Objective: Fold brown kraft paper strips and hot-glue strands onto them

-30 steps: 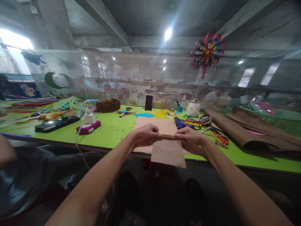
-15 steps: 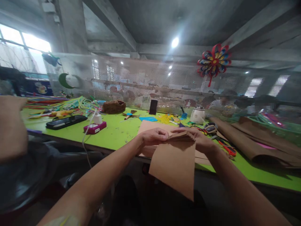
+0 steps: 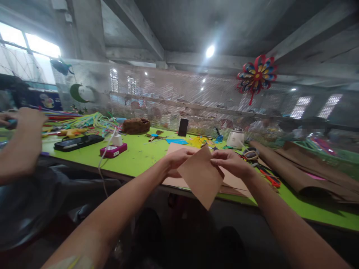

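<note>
Both my hands hold a folded piece of brown paper up in front of the table's near edge, turned so one corner points down. My left hand pinches its left corner with closed fingers. My right hand pinches its right edge, fingers closed too. Under the hands a larger brown sheet lies flat on the green table.
Another person's arm and hand reach in at the left. On the table lie a phone, a pink box with a white charger, coloured strips, scissors, tape and brown paper rolls. A mesh screen backs the table.
The brown paper has been lifted and rotated from a hanging flap into a diamond with one corner down. The view shifted left, and the other person's hand came into sight.
</note>
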`<act>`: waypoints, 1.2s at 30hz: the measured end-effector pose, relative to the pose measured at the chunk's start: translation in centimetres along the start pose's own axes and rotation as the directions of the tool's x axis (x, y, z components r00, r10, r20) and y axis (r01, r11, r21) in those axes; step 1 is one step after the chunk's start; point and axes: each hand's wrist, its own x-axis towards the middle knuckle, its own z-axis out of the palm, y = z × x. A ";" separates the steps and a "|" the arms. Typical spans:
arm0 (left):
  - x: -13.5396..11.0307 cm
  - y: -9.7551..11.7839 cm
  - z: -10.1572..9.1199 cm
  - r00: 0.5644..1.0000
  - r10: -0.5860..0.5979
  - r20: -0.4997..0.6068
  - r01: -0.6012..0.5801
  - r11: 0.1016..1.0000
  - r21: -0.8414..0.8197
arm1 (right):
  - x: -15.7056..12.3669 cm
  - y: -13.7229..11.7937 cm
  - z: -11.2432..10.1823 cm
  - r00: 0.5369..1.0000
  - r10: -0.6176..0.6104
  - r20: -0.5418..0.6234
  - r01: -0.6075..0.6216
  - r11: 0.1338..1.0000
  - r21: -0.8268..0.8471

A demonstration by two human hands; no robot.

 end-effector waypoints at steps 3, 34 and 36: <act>1.1 -0.2 -0.5 0.995 -0.030 -0.095 0.015 0.988 -0.152 | 0.8 1.6 -1.7 0.986 0.128 0.105 -0.093 0.952 -0.293; 2.8 -0.8 1.9 0.984 0.161 0.075 -0.160 0.622 0.766 | 0.4 6.4 -0.6 0.998 -0.043 -0.043 -0.006 0.635 -0.773; 2.9 -1.2 1.8 0.982 0.170 0.085 -0.173 0.621 0.764 | 0.1 6.5 -1.0 0.999 -0.036 -0.039 -0.007 0.630 -0.777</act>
